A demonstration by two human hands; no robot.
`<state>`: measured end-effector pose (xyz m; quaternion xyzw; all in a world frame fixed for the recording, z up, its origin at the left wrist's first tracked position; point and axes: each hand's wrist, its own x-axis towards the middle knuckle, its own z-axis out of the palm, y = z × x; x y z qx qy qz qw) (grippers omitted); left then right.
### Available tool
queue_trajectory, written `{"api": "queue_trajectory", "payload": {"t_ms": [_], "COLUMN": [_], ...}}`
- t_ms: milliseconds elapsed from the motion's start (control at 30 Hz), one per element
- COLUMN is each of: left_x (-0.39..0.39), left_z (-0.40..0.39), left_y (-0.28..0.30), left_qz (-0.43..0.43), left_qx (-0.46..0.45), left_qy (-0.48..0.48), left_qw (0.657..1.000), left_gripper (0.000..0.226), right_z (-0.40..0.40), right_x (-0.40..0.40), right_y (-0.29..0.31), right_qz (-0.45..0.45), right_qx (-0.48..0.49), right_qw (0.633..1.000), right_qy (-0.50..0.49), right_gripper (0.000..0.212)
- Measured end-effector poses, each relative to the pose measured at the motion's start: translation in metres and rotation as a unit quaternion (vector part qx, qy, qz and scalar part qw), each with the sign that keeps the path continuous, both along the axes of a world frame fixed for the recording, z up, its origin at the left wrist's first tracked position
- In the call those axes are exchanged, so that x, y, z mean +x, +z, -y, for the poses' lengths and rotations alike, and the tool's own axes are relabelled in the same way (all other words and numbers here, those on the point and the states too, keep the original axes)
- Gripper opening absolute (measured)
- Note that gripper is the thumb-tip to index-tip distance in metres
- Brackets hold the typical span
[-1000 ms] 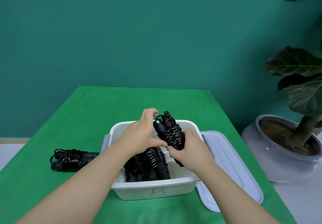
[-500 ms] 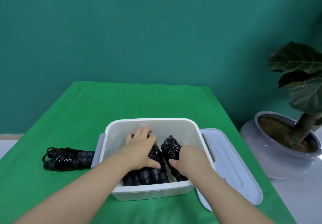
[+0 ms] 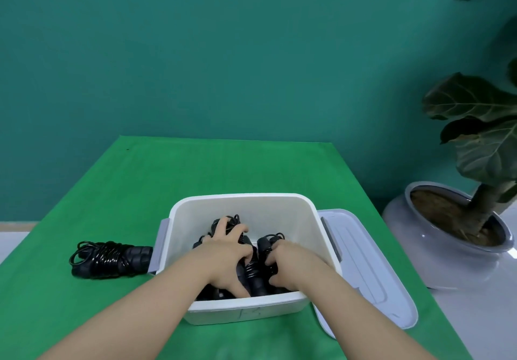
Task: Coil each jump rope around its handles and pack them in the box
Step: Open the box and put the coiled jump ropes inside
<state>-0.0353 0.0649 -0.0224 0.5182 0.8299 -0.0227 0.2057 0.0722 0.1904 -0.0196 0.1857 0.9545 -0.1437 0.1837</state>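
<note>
A white plastic box (image 3: 240,201) stands on the green table. Inside it lie several black coiled jump ropes (image 3: 253,271). Both hands reach down into the box. My left hand (image 3: 226,256) presses flat with spread fingers on the ropes at the left and middle. My right hand (image 3: 291,261) curls around the coiled rope at the right side of the box. One more coiled black jump rope (image 3: 107,259) lies on the table just left of the box, touching its grey latch.
The box's grey-white lid (image 3: 366,270) lies flat on the table against the box's right side. A potted plant in a grey pot (image 3: 447,247) stands off the table at the right. Green table surface (image 3: 195,169) stretches behind the box to a teal wall.
Both hands lowered the coiled rope from above the rim down into the box. The left hand moved onto the ropes lying inside.
</note>
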Motion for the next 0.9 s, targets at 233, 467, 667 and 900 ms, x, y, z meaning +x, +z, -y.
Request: {"api": "queue_trajectory", "payload": {"t_ms": [233,467,667,900], "left_x": [-0.009,-0.026,-0.027,-0.032], "left_z": [0.002,0.021,0.026,0.062], "left_y": [0.000,0.012,0.014,0.015], "left_qz": [0.049,0.027,-0.043,-0.108], "left_qx": [0.028,0.143,0.136,0.303], "left_qy": [0.019,0.028,0.004,0.038], "left_qw": [0.998,0.989,0.990,0.946], "left_gripper": [0.079,0.070,0.054,0.031], "right_z": [-0.004,-0.007,-0.006,-0.006], "right_x": [-0.001,-0.004,-0.003,0.000], "right_y": [-0.008,-0.011,-0.007,-0.010], "right_qz": [0.057,0.066,0.043,-0.021], "right_qx": [-0.017,0.014,0.042,0.033], "right_qw": [0.998,0.996,0.996,0.999], "right_qy": [0.035,0.065,0.071,0.007], "right_gripper": [0.042,0.045,0.040,0.030]}}
